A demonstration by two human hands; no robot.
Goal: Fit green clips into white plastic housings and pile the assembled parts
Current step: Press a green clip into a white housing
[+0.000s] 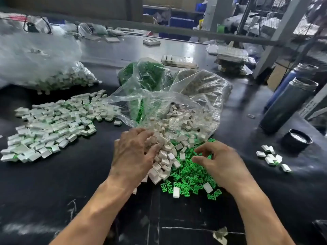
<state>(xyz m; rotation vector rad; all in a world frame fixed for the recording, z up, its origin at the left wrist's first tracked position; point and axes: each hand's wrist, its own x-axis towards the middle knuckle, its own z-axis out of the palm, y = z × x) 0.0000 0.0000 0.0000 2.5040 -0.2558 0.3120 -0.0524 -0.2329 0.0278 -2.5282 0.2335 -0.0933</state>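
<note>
The black desk point(53, 191) is scuffed and shiny, and its near edge is cut off below the forearms, with a crumpled scrap of paper point(220, 235) lying close to the bottom. Just ahead, the left hand point(131, 156) lies palm-down on a heap of white housings point(166, 156), fingers bent into the pile; whether it has actually got one pinched underneath, I cannot tell, since the fingertips are buried and blurred. The right hand point(221, 163) hovers over the loose green clips point(187, 175), fingers loosely curled and spread, with nothing visibly held. The clips are bright green, small and pronged, scattered thick between both hands, with a few white housings lying among them. The housings are little off-white rectangular blocks spilling from the mouth of a clear plastic bag point(177, 103), whose crinkled film hides much of what sits inside. Off to the left lies the wide pile of assembled parts point(53, 124), white with green showing at the edges. A smaller cluster of parts point(272, 158) sits to the right, near a black lid point(297, 140) and a dark flask point(290, 105). Farther back, a bag of green clips point(146, 75) and another hazy bag of parts point(53, 75) rest on the desk; beyond them the shelving and clutter are too blurred to make out.
</note>
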